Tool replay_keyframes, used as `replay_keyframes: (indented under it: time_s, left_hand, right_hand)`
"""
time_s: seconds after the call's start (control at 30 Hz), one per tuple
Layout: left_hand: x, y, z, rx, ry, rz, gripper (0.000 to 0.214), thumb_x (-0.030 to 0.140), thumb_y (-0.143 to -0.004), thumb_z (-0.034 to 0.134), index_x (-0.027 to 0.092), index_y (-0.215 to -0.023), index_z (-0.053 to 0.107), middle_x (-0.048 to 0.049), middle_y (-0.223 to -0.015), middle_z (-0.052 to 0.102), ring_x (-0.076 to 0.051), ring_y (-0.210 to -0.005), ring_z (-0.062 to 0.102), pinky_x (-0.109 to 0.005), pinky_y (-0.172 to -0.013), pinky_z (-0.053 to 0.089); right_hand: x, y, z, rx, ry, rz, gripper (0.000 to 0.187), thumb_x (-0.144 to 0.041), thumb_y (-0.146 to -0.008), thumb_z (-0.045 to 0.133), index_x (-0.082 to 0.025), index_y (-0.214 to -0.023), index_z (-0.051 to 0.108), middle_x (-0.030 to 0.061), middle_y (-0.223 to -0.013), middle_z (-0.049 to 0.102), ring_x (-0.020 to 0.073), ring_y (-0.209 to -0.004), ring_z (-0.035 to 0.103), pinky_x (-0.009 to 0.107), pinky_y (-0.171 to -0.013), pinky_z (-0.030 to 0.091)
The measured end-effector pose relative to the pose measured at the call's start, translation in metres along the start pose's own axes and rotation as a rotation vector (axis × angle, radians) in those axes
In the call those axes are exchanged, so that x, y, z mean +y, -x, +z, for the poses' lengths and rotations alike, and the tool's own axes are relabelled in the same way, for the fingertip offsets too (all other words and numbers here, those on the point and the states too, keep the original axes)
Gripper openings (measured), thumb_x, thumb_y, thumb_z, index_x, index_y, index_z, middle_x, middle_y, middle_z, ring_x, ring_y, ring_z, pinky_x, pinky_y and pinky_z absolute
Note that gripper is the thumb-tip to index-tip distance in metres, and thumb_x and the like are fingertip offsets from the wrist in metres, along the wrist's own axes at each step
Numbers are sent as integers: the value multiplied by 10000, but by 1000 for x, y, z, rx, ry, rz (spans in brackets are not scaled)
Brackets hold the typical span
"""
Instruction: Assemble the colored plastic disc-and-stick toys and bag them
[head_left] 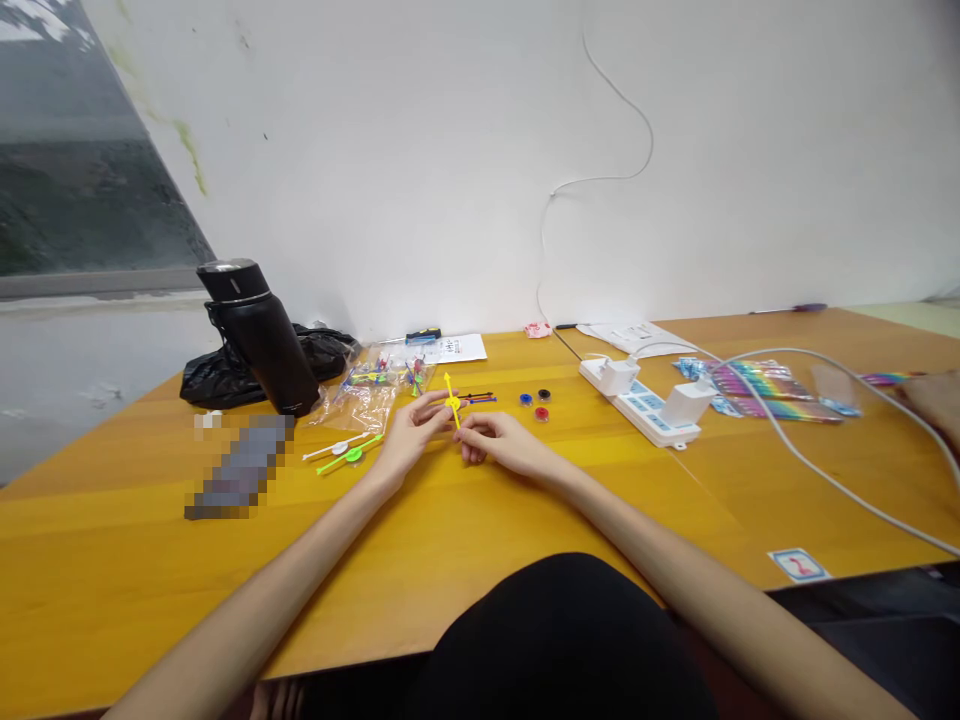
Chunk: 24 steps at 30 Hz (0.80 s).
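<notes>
A yellow arrow-shaped spinner [453, 402] stands nearly upright between my two hands, its tip pointing up. My left hand [409, 430] is closed on it near its round middle. Low down, the fingers of my right hand [501, 442] pinch around its bottom end. Just behind my hands lie dark and blue arrow pieces [480, 398], partly hidden. To the left, a white arrow spinner [339, 448] and a green arrow spinner [352, 455] lie side by side. Small round pieces rest to the right: blue [526, 400], black [544, 395] and red [541, 414].
A black bottle [262, 335], a black plastic bag [202, 375], a clear bag [360, 400] and a blurred-out flat object [244, 468] are at left. A power strip [645, 405] with cables and rainbow-coloured packs [772, 388] are at right. Another person's hand [937, 400] shows at the right edge.
</notes>
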<state>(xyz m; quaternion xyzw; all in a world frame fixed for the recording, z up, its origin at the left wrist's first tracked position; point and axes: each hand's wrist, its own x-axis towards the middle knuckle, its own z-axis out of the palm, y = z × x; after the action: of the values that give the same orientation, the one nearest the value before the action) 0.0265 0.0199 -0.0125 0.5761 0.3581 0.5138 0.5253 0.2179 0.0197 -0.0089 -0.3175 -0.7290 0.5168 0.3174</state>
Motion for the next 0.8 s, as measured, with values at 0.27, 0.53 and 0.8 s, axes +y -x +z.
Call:
replay_keyframes:
  time_s: [0.27, 0.53, 0.8]
  left_hand:
    - [5, 2, 4, 37, 33, -48, 571, 424, -865, 702, 208, -1374, 556, -136, -1280, 695, -239, -1071, 698, -367, -907, 565]
    - [-4, 3, 5, -136, -56, -81, 286, 379, -872, 680, 148, -1041, 681, -85, -953, 732, -182, -900, 698, -320, -874, 534]
    - [-2, 3, 6, -198, -99, -46, 207, 335, -890, 641, 154, -982, 681, -57, -906, 703, -168, -885, 660, -288, -858, 504]
  right_hand:
    - [-5, -2, 0, 121, 0, -86, 357, -514, -927, 619, -160, -907, 660, 31, -753, 666, 145, -694, 615, 294, -708, 489]
    - [-5, -4, -3, 208, -8, -143, 364, -526, -922, 619, -164, -900, 653, 22, -757, 648, 143, -695, 607, 285, -701, 491]
    - [-5, -3, -2, 196, -17, -149, 370, -527, -923, 621, -159, -904, 652, 24, -754, 662, 140, -690, 612, 279, -697, 491]
